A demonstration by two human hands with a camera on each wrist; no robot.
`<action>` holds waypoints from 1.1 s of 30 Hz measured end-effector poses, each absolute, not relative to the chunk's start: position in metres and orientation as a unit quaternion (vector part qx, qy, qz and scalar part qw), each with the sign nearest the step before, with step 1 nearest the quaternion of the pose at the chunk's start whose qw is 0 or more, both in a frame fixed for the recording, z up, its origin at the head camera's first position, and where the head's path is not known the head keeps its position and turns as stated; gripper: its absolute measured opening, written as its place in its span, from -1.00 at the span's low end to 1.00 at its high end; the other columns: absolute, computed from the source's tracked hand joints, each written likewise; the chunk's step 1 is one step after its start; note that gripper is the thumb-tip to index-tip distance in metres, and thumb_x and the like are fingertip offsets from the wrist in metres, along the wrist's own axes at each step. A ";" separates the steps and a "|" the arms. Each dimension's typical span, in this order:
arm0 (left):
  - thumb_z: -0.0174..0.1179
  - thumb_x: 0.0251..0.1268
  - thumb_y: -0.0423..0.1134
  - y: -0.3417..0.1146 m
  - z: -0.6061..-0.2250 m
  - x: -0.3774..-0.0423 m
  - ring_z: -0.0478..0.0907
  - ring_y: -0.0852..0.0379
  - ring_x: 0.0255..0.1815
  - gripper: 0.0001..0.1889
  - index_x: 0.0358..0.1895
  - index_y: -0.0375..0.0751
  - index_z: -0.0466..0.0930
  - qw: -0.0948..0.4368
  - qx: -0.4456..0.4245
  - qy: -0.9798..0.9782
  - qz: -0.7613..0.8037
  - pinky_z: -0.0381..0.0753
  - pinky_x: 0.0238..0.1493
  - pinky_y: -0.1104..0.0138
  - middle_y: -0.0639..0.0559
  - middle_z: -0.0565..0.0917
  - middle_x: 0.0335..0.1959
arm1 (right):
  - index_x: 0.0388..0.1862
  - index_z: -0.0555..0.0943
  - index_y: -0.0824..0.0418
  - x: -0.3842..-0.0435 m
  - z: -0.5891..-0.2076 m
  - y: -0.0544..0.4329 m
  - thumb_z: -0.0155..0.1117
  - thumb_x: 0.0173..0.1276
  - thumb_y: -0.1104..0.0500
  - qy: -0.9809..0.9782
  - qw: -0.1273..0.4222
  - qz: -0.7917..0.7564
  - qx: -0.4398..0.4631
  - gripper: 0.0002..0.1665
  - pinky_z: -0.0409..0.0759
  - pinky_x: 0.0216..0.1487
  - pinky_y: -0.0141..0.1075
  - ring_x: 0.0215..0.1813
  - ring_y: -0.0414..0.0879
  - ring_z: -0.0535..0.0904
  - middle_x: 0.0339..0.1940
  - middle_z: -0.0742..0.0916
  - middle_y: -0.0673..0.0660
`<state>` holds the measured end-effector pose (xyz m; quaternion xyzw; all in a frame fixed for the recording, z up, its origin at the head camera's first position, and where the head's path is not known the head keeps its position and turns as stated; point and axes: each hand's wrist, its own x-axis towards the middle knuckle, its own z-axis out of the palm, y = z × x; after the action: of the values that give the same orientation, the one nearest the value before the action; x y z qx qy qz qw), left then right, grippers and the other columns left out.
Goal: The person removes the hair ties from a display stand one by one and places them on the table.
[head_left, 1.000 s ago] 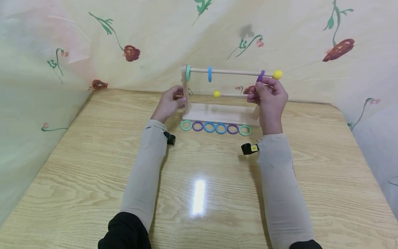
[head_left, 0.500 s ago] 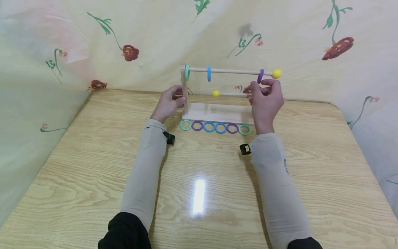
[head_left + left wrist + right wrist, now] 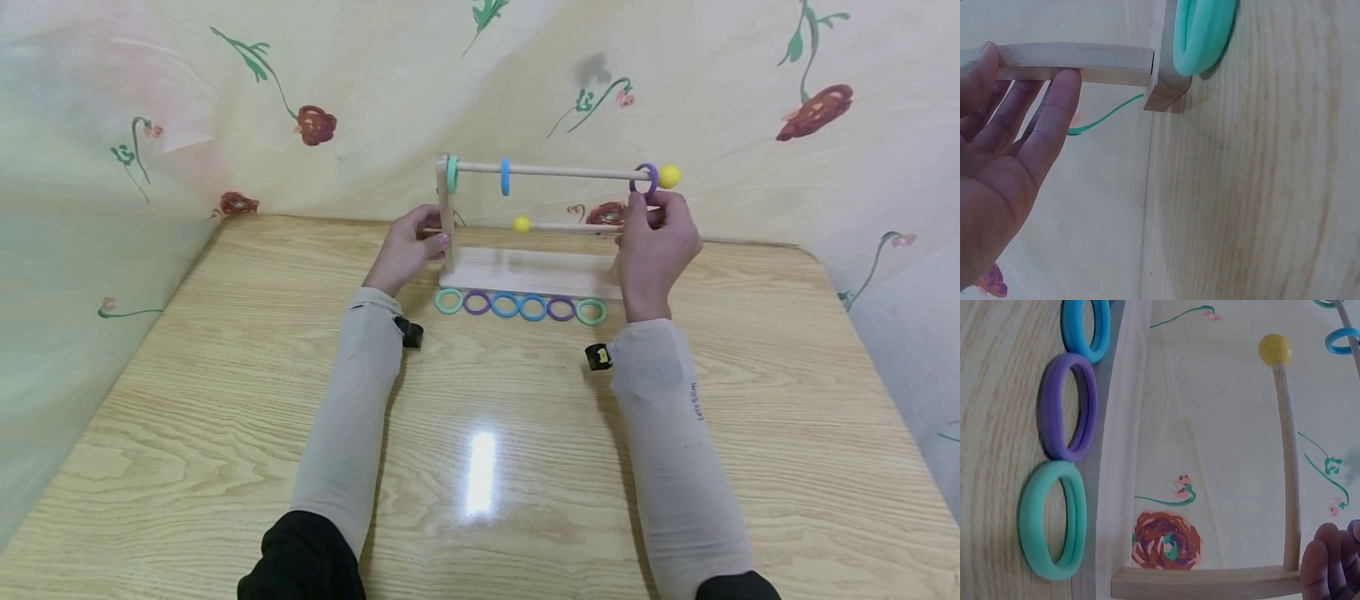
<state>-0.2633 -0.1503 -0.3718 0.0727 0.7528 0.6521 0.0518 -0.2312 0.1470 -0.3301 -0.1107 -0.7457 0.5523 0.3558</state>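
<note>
My left hand (image 3: 405, 248) holds the left upright of a wooden rack (image 3: 536, 271), thumb on one side and fingers on the other. In the left wrist view the fingers lie against the upright (image 3: 1104, 62). At the far right end of the upper rod (image 3: 570, 172), my right hand (image 3: 658, 254) pinches a purple ring (image 3: 654, 185) by its lower edge. The ring overlaps the rod beside the yellow ball (image 3: 670, 176). A mint green ring (image 3: 452, 176) and a blue ring (image 3: 506, 178) hang on the same rod, farther left.
Along the rack's front edge lies a row of several rings, among them a mint ring (image 3: 591, 312), a purple ring (image 3: 1067, 407) and a blue ring (image 3: 505, 306). A lower rod (image 3: 1290, 469) carries a yellow ball (image 3: 1275, 349). Flowered cloth (image 3: 375, 75) hangs behind the table (image 3: 525, 400).
My right hand shifted slightly left, then back right. The purple ring moved right toward the yellow ball and turned from nearly edge-on to showing its round opening. My left hand stayed put.
</note>
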 end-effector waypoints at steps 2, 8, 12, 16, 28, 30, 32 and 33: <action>0.11 0.47 -0.51 -0.150 -0.372 -0.263 0.54 -0.20 0.21 -0.59 0.34 -0.37 0.44 0.052 0.072 0.755 0.650 0.67 0.10 0.18 -0.34 0.52 0.21 | -0.22 0.70 0.22 -0.231 -0.329 0.149 0.32 0.45 0.16 -0.745 0.361 0.550 -0.115 -0.87 0.56 -0.52 -0.52 -0.64 -0.32 0.53 -0.57 0.61 -0.04; 0.11 0.46 -0.52 -0.150 -0.371 -0.262 0.55 -0.17 0.19 -0.59 0.33 -0.37 0.45 0.049 0.073 0.757 0.648 0.68 0.08 0.18 -0.30 0.55 0.17 | -0.25 0.68 0.25 -0.232 -0.325 0.159 0.35 0.43 0.17 -0.727 0.359 0.571 -0.131 -0.86 0.56 -0.56 -0.52 -0.64 -0.28 0.54 -0.57 0.61 -0.02; 0.11 0.46 -0.51 -0.150 -0.371 -0.263 0.56 -0.12 0.17 -0.59 0.34 -0.36 0.45 0.051 0.072 0.759 0.645 0.68 0.09 0.20 -0.34 0.53 0.20 | -0.27 0.70 0.25 -0.234 -0.324 0.165 0.37 0.41 0.18 -0.727 0.365 0.567 -0.133 -0.87 0.53 -0.58 -0.53 -0.64 -0.29 0.52 -0.60 0.61 -0.03; 0.11 0.47 -0.51 -0.151 -0.371 -0.263 0.56 -0.12 0.16 -0.59 0.33 -0.35 0.46 0.051 0.074 0.758 0.646 0.68 0.08 0.21 -0.34 0.52 0.20 | -0.27 0.71 0.24 -0.236 -0.324 0.171 0.37 0.40 0.21 -0.735 0.368 0.553 -0.139 -0.90 0.53 -0.57 -0.55 -0.65 -0.33 0.50 -0.61 0.61 -0.06; 0.11 0.46 -0.51 -0.152 -0.374 -0.262 0.54 -0.17 0.21 -0.59 0.33 -0.35 0.45 0.055 0.073 0.753 0.652 0.68 0.08 0.22 -0.34 0.52 0.21 | -0.33 0.66 0.24 -0.234 -0.319 0.195 0.36 0.37 0.29 -0.670 0.267 0.675 -0.154 -0.94 0.62 -0.64 -0.47 -0.71 -0.23 0.55 -0.61 0.64 0.07; 0.11 0.47 -0.51 -0.152 -0.374 -0.263 0.55 -0.15 0.20 -0.59 0.34 -0.35 0.45 0.056 0.075 0.753 0.652 0.68 0.08 0.22 -0.34 0.52 0.21 | -0.30 0.66 0.27 -0.231 -0.319 0.207 0.37 0.37 0.28 -0.655 0.226 0.704 -0.154 -0.93 0.64 -0.64 -0.43 -0.70 -0.19 0.58 -0.60 0.66 0.11; 0.11 0.47 -0.50 -0.152 -0.374 -0.264 0.56 -0.10 0.19 -0.59 0.34 -0.32 0.46 0.057 0.075 0.754 0.649 0.67 0.09 0.22 -0.32 0.53 0.22 | -0.27 0.64 0.28 -0.226 -0.319 0.218 0.38 0.38 0.27 -0.650 0.183 0.721 -0.157 -0.91 0.67 -0.62 -0.39 -0.68 -0.16 0.61 -0.59 0.68 0.12; 0.11 0.47 -0.49 -0.153 -0.373 -0.265 0.56 -0.08 0.18 -0.59 0.33 -0.32 0.46 0.057 0.076 0.756 0.648 0.67 0.09 0.22 -0.31 0.53 0.22 | -0.27 0.64 0.28 -0.224 -0.320 0.224 0.37 0.39 0.26 -0.652 0.162 0.724 -0.157 -0.90 0.68 -0.61 -0.38 -0.67 -0.15 0.62 -0.59 0.68 0.13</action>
<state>-0.2646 -0.1526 -0.3728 0.0757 0.7557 0.6480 0.0572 -0.2236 0.2236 -0.3197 -0.1568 -0.6517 0.7243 0.1617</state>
